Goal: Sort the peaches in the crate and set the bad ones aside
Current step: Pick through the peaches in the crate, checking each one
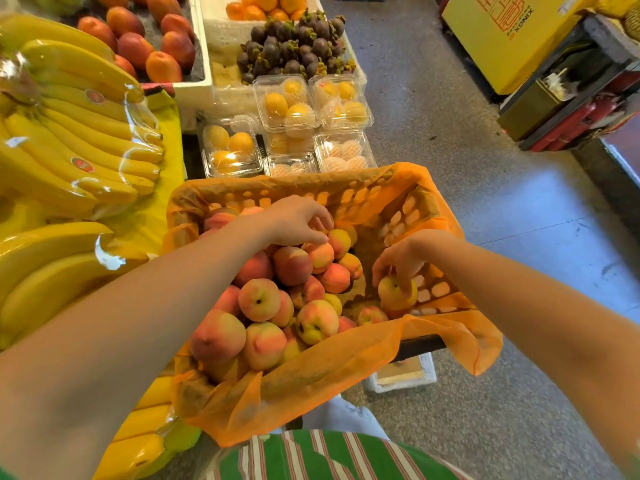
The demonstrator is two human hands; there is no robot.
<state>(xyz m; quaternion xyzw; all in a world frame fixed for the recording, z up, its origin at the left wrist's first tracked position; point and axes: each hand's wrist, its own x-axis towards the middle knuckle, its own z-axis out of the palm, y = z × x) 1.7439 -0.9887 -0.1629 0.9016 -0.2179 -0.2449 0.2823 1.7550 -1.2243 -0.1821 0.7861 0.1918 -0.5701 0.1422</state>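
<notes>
Crate: our orange plastic crate with its thin orange liner (398,216) held the pink-yellow peaches (277,299), heaped left | Right hand (403,259): pinched one yellowish peach (394,292) in the bare right part, maybe a bad one | Left hand (298,221): fingers curled on a far peach, grip unclear

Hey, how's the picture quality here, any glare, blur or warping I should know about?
Head view: wide-angle warping bends the forearms and the crate edges; bright glare sits on the banana wrap; the peaches and both hands, left hand and right hand, look sharp; lighting is even, with soft shadows.
</notes>
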